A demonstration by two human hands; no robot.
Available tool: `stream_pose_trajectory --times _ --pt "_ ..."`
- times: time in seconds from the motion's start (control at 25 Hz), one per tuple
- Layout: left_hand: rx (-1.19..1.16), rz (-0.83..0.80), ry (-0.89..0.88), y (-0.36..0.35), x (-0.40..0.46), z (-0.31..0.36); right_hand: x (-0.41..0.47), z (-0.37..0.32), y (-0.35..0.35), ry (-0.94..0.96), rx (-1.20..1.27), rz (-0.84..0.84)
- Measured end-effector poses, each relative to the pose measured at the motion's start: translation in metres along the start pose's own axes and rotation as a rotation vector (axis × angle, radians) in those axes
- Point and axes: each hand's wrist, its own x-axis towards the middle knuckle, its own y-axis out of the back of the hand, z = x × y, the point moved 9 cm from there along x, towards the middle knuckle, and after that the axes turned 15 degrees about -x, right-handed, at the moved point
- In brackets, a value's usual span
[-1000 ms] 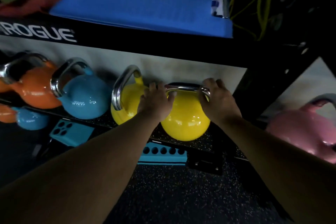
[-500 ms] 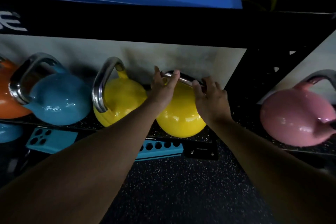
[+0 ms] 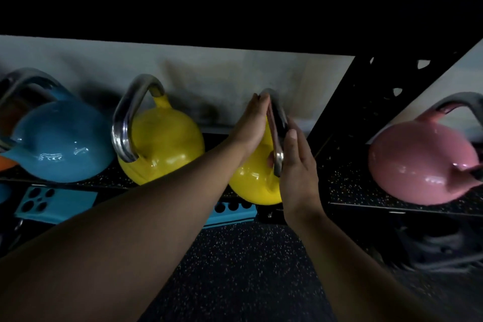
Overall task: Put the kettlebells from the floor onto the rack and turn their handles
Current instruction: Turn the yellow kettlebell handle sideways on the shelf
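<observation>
Dim, underexposed scene, soft glare on kettlebells (image 3: 65, 144), wide-angle edge bending

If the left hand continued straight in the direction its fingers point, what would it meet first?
Probably the pale wall behind the rack: the left hand points up and away along the steel handle. Depth is unclear.

Four kettlebells sit on the rack shelf (image 3: 347, 185): blue (image 3: 60, 144) at 9 o'clock, two yellow (image 3: 162, 144) (image 3: 251, 183) central, pink (image 3: 420, 165) at 3 o'clock.
</observation>
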Motion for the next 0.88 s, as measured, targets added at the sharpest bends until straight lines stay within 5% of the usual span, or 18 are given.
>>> stream_pose_trajectory --times 0.52,0.88 --pt "-0.193 -0.009 0.073 -0.004 0.004 0.018 0.016 0.0 -0.04 -0.094 0.38 0.021" --pt "-0.094 0.029 -0.01 0.003 -0.002 0.009 0.014 0.01 -0.035 -0.123 0.361 -0.09"
